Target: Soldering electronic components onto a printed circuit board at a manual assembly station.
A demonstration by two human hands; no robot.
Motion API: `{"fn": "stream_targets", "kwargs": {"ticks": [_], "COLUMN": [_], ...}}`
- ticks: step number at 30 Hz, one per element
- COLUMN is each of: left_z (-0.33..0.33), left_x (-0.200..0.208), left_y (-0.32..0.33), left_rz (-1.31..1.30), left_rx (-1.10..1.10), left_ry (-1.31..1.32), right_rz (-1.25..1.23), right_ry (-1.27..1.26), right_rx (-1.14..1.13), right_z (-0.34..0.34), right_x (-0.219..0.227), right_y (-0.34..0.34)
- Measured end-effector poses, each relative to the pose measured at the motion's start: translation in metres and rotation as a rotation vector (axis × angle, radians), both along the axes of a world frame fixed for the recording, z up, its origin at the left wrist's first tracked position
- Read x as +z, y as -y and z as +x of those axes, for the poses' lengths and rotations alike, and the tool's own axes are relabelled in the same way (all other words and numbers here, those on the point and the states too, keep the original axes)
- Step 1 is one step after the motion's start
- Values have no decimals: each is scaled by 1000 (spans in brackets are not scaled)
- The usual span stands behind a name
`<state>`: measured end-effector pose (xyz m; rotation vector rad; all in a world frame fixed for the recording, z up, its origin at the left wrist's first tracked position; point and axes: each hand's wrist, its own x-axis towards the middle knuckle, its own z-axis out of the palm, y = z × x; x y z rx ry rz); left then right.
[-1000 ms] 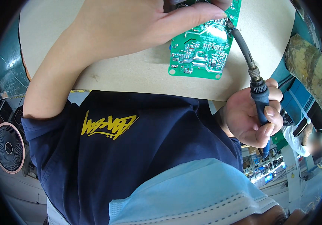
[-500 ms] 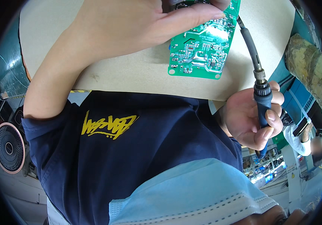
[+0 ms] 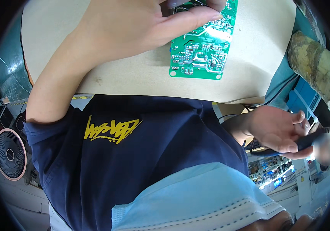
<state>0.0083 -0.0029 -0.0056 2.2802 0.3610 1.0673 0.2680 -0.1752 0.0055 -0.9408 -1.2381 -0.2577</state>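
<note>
L hand [image 3: 145, 29] is clamped on the green PCB [image 3: 199, 54], thumb laid across its upper face, other fingers curled nr the top edge of view & partly cut off, so can't tell exactly how they sit. PCB is top centre, over the beige work mat [image 3: 130, 79], w/ small parts, silvery solder tracks, a bright glare patch & round holes in its two near corners; can't tell if it touches the mat. R hand [image 3: 274, 129] is well apart from the PCB, off the mat's near R corner, palm turned up, thumb & fingers closed round a dark soldering iron [image 3: 306, 141]; iron's blurred, tip can't be made out. Black cable [image 3: 286, 85] runs by the mat's R edge, nr a blue box [image 3: 301, 101] & a brown mottled roll [image 3: 313, 57]. Teal tabletop [image 3: 9, 75] shows L of the mat. Closer to the wearer: navy T-shirt [image 3: 161, 142] w/ yellow lettering, then light-blue face mask [image 3: 199, 192] at bottom. Far L, a round fan [image 3: 10, 154] w/ pink rim; lower R, stocked shelves [image 3: 270, 171] in the bkgd.
</note>
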Motion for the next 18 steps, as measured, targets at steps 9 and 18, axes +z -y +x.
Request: {"fn": "stream_targets", "kwargs": {"ticks": [9, 18], "left_z": [1, -6], "left_x": [1, 3], "left_y": [3, 1], "left_rz": [-42, -61], "left_rx": [5, 0], "left_ry": [11, -41], "right_rz": [-211, -381], "right_ry": [199, 157], "right_rx": [-295, 360], "right_z": [14, -37], "right_x": [17, 28], "right_y": [2, -8]}}
